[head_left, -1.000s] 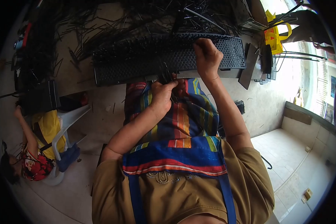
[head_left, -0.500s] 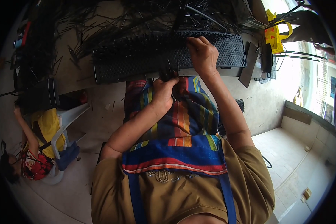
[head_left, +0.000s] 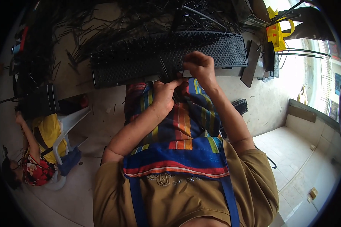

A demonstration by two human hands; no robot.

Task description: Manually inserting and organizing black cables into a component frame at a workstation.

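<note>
A long black perforated panel (head_left: 231, 51) lies across the table edge in front of me. Dense black bristles (head_left: 140, 44) stand in its left and middle holes, while the right end shows bare honeycomb holes. My left hand (head_left: 164, 94) is closed at the panel's near edge, around a small bunch of thin black strips (head_left: 163, 68) that stick up past the thumb. Just right of it, my right hand (head_left: 201, 69) hovers over the panel's near edge with fingers curled together. Whatever sits between those fingertips is too small to make out.
Loose black strips (head_left: 98, 28) litter the table behind the panel. A flat dark board (head_left: 251, 64) leans at the right, near a yellow bag (head_left: 277, 36). At the left another person (head_left: 36, 162) sits on a white plastic chair (head_left: 67, 128). A bristled black piece (head_left: 240, 107) is beside my right forearm.
My right hand has come down and slightly left, off the panel's bristled area toward my left hand. The strips in my left hand now lean more to the left.
</note>
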